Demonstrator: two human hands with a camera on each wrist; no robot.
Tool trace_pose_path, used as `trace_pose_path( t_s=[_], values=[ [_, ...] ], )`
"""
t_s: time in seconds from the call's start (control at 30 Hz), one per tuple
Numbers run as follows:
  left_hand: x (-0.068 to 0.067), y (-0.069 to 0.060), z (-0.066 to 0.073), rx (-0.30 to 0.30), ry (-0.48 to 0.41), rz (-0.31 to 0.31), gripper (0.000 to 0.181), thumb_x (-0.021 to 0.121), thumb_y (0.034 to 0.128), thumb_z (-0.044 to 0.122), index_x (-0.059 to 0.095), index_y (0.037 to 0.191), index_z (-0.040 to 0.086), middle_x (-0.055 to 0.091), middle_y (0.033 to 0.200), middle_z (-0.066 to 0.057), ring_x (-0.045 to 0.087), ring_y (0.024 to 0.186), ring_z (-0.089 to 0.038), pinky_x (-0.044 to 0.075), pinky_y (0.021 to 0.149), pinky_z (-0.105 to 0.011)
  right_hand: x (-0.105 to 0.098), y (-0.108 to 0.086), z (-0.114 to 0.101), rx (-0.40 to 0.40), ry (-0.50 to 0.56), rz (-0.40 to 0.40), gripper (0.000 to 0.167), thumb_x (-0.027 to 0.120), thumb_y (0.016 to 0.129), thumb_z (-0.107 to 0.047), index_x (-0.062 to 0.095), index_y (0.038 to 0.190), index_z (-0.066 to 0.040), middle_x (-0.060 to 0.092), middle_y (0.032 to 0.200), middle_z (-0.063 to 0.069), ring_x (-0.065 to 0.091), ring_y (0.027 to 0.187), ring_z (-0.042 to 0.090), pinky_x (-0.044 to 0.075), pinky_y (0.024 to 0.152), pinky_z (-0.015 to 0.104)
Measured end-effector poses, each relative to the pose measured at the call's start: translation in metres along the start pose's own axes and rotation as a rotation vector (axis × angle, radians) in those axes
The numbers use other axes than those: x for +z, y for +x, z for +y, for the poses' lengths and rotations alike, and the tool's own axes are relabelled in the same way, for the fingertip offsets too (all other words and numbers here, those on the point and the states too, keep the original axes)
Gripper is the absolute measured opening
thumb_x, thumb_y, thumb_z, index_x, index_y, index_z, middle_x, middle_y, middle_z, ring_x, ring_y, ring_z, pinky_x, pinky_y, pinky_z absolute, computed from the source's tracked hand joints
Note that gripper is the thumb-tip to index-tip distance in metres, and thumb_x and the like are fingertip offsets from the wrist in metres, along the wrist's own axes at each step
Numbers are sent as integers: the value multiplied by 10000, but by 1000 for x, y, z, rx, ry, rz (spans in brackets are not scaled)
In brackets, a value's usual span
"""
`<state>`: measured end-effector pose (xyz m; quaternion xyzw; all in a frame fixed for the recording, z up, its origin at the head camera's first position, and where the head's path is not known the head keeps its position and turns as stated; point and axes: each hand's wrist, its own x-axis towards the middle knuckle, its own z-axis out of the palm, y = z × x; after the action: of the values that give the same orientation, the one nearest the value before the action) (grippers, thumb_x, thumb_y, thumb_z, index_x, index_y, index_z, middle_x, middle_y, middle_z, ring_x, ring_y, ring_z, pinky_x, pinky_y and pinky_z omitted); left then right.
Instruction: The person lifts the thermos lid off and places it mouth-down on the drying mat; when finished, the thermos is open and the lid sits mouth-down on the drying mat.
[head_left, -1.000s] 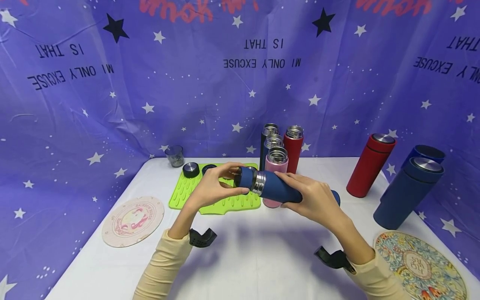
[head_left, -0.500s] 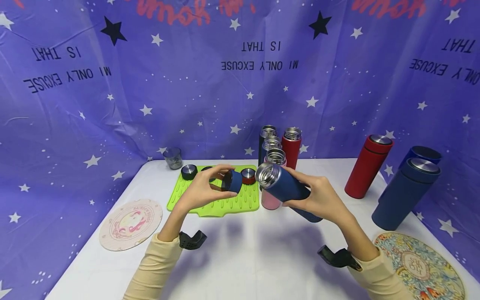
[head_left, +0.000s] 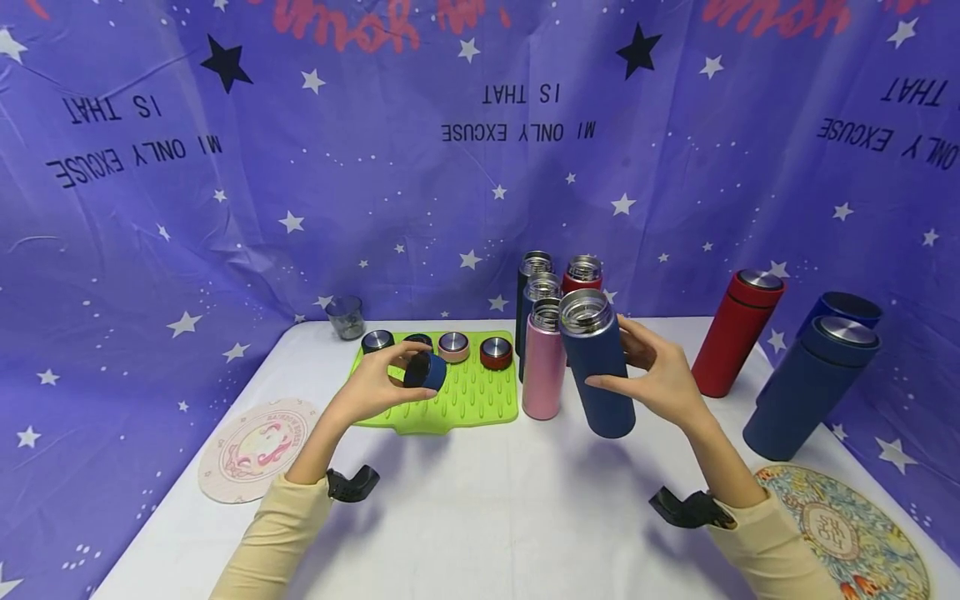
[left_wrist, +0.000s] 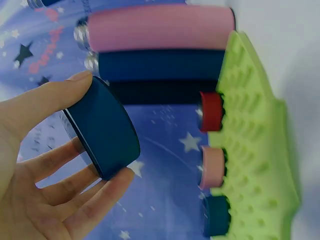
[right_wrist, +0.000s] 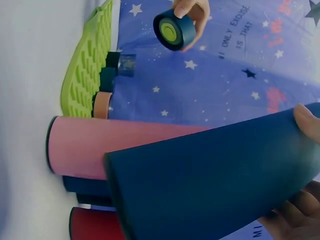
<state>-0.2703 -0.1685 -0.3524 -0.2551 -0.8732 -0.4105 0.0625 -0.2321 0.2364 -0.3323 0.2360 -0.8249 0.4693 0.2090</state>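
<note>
My left hand pinches a dark blue bottle cap between thumb and fingers, above the green mat. The cap's green-lined underside shows in the right wrist view. My right hand grips a dark blue thermos bottle, its steel mouth uncovered and tilted slightly back, held off the table. Just left of that bottle stands a pink bottle without a cap. On the green mat sit a red cap, a pink cap, a black cap and one partly hidden by my fingers.
Behind the pink bottle stand uncapped black, blue and red bottles. To the right are a capped red bottle and capped blue bottles. A glass cup, a pink round mat and a patterned round mat lie around the edges.
The blue cap has come off the bottle. My left hand has carried it left over the mat, while my right hand has turned the bottle more upright.
</note>
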Motion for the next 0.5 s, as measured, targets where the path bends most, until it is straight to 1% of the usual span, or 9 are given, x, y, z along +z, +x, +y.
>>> trace_pose_path(
  t_s=[0.13, 0.2, 0.3, 0.4, 0.5],
  values=[
    [-5, -2, -18, -36, 72, 11, 656, 851, 732, 311, 587, 1292, 94, 613, 1200, -114, 609, 1006, -318, 564, 746, -357, 0, 3, 6, 23, 17, 62, 835, 877, 687, -74, 477, 1421, -97, 662, 1174, 145, 661, 941, 69, 520, 816, 179],
    [-8, -3, -26, -59, 104, 15, 661, 850, 732, 303, 585, 1296, 80, 615, 1200, -130, 610, 996, -333, 550, 768, -409, 1, 5, 9, 42, 11, 94, 829, 872, 698, -82, 474, 1425, -106, 659, 1181, 148, 653, 948, 54, 515, 820, 173],
    [-12, -4, -38, -102, 147, 25, 669, 849, 730, 296, 580, 1299, 72, 622, 1170, -163, 615, 983, -345, 527, 789, -461, 3, 7, 16, 82, 16, 144, 824, 869, 711, -109, 467, 1430, -123, 656, 1195, 138, 661, 989, 118, 522, 833, 197],
    [-16, -4, -51, -148, 171, 35, 658, 850, 731, 276, 579, 1296, 76, 618, 1159, -190, 606, 980, -360, 521, 784, -478, 5, 8, 23, 122, 34, 193, 828, 863, 725, -138, 448, 1441, -135, 644, 1222, 128, 654, 1046, 210, 530, 868, 257],
    [-20, -3, -64, -167, 195, 47, 643, 845, 736, 249, 577, 1289, 58, 617, 1152, -217, 603, 978, -378, 516, 798, -488, 8, 10, 32, 148, 65, 241, 822, 856, 737, -143, 439, 1445, -136, 628, 1249, 135, 639, 1081, 238, 528, 895, 306]
  ],
)
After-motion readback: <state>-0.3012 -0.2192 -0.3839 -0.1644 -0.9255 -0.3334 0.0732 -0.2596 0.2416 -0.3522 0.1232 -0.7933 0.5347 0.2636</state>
